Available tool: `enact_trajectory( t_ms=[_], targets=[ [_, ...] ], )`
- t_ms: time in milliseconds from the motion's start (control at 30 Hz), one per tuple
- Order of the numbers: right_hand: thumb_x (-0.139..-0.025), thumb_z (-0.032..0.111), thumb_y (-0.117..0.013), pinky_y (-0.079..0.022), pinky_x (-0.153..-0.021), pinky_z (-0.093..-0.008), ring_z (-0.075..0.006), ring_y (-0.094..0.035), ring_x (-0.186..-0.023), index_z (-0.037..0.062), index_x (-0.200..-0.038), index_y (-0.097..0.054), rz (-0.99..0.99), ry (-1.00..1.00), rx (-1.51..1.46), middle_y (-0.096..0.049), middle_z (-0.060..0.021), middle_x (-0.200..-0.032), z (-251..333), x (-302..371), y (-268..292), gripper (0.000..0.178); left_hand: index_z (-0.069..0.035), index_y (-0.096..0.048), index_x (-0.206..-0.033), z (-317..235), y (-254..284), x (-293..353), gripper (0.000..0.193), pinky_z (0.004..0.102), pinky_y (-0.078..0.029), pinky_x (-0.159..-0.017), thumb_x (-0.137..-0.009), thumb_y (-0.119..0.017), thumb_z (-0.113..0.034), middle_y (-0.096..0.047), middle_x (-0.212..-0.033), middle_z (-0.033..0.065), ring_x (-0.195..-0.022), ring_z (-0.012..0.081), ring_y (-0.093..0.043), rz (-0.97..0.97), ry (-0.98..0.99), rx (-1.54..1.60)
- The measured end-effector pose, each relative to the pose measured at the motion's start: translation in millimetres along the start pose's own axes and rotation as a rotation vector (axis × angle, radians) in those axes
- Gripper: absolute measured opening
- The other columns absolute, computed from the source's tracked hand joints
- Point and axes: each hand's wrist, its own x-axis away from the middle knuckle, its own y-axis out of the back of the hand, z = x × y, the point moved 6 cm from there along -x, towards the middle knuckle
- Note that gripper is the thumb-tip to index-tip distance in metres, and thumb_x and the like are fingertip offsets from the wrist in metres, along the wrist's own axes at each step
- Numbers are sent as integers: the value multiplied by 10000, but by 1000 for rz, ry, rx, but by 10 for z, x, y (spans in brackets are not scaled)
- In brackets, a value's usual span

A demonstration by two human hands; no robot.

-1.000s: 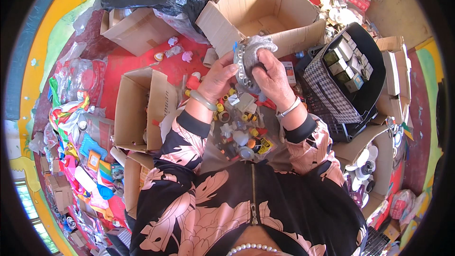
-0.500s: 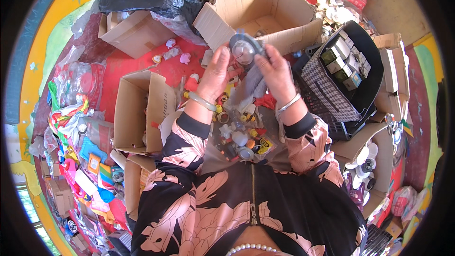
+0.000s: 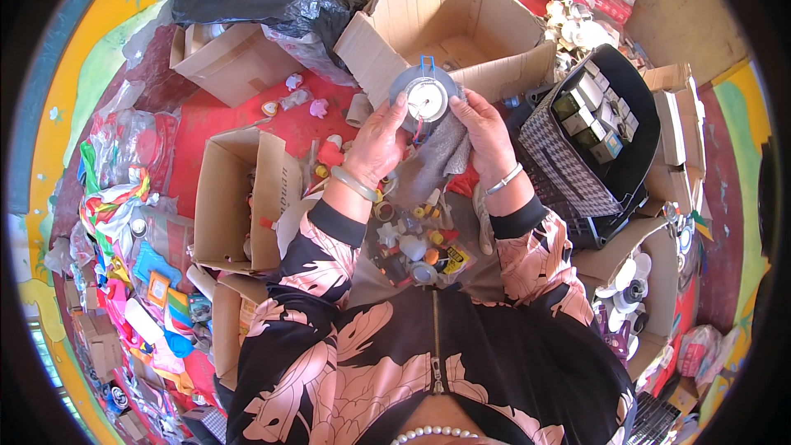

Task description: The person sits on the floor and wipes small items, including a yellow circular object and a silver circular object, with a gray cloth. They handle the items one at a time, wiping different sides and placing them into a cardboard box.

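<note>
A round recessed downlight [image 3: 428, 101] is held up in front of me, its pale round back showing, with a blue-edged wire clip on top and thin dark and red wires. My left hand [image 3: 376, 147] grips its left edge, thumb on the rim. On the other side my right hand [image 3: 489, 144] pinches the rim, thumb up. A grey cloth [image 3: 449, 148] hangs beneath the light beside my right hand; its upper part is hidden. Below lies a pile of small plastic parts [image 3: 418, 245], white, yellow and orange.
Ahead stands a large open cardboard box [image 3: 445, 16]. To the right, a black basket [image 3: 568, 156] holds small boxes, and a carton of white round parts [image 3: 630, 288] sits nearer. An open carton [image 3: 227, 198] and a heap of colourful items [image 3: 156, 297] are at left.
The downlight has turned so its round back faces up toward me and shows clearly. Both hands have shifted slightly, and the left thumb now presses on its rim.
</note>
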Motion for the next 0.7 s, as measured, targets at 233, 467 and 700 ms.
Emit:
enact_trajectory(
  t_ms=[233,467,700],
  targets=[
    [-837,45,-575,-460,-766,-253,-148,-583,-855,-31,-1058,-565,13,133,90,-608,-50,-915,431,71,51,233,-54,-442,-1237,-79,135,-19,471,509,-447,-902,-901,-506,-378,-526,-1190,95,-1084,250,-519,-120,-53,183],
    [-702,-41,-604,-466,-745,-293,-276,-579,-848,28,-955,-629,-44,796,1140,-568,-118,-927,397,324,-307,264,-91,-407,-1276,-32,44,45,460,446,-502,-817,-910,-493,-356,-520,-1205,84,-1094,217,-520,-113,36,19],
    [-694,-87,-565,-451,-772,-294,-271,-562,-864,23,-908,-589,-137,810,957,-553,-115,-939,533,374,-225,242,-95,-379,-1304,-36,-102,116,429,391,-530,-791,-933,-470,-290,-504,-1206,63,-1069,178,-526,101,41,-139]
  ],
)
